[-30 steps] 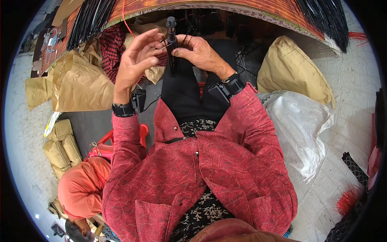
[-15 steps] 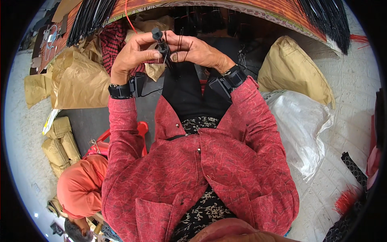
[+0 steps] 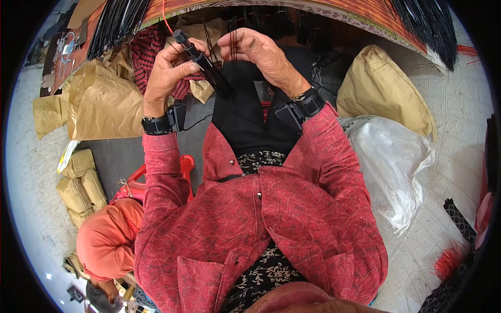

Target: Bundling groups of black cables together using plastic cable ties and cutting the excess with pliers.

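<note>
My left hand [image 3: 169,73] is closed round a black rod-like piece [image 3: 183,40] with a knobbed upper end. A dark bundle of strands [image 3: 219,83] runs from it toward my lap, tilted down to the right. To its right, my right hand [image 3: 269,60] is apart from the rod, fingers bent and pinching a few thin black strands [image 3: 233,41] that stand upright. Another thin strand or two rise near my left fingers. What exactly the fingertips press on is partly hidden.
A table edge [image 3: 334,13] curves across the top, with hanging black strand bundles [image 3: 425,31] at both ends. Brown paper sacks [image 3: 107,104] lie left, a tan sack [image 3: 381,91] and a white sack [image 3: 386,167] right. A person in orange [image 3: 109,235] sits at lower left.
My hands have moved apart. The rod in my left hand has shifted up and left and now leans. My right hand has lifted away from it, keeping the thin strands.
</note>
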A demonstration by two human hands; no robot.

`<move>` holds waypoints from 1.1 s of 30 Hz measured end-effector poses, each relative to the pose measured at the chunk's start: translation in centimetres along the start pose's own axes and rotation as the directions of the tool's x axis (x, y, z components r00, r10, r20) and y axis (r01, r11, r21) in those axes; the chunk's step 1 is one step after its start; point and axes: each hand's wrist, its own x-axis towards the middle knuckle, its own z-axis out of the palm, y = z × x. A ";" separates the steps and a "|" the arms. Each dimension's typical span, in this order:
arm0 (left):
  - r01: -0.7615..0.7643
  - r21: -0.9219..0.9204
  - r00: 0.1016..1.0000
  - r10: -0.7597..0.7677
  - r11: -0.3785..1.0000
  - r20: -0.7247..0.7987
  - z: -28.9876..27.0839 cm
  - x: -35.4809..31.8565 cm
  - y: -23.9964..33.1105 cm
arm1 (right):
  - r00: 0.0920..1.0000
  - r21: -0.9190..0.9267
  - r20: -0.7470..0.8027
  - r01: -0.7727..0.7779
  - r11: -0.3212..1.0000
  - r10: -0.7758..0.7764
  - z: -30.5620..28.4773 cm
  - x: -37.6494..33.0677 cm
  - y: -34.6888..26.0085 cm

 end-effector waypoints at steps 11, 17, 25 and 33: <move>0.010 -0.028 0.999 -0.011 1.000 -0.047 0.4 0.2 -0.9 | 0.996 -0.196 -0.085 -0.017 0.981 0.001 1.0 0.1 1.1; 0.024 0.026 0.996 -0.022 0.999 -0.091 1.1 0.2 -0.7 | 0.994 -0.261 -0.062 -0.104 0.960 0.091 1.2 -0.1 1.1; -0.003 -0.001 0.993 0.003 1.000 -0.117 1.4 0.2 -1.5 | 0.991 -0.356 -0.131 -0.046 0.933 -0.001 1.9 -0.1 0.8; -0.021 -0.021 0.998 0.020 1.000 -0.052 1.7 0.4 -1.5 | 0.996 -0.407 -0.073 0.015 0.913 -0.049 1.8 -0.3 0.8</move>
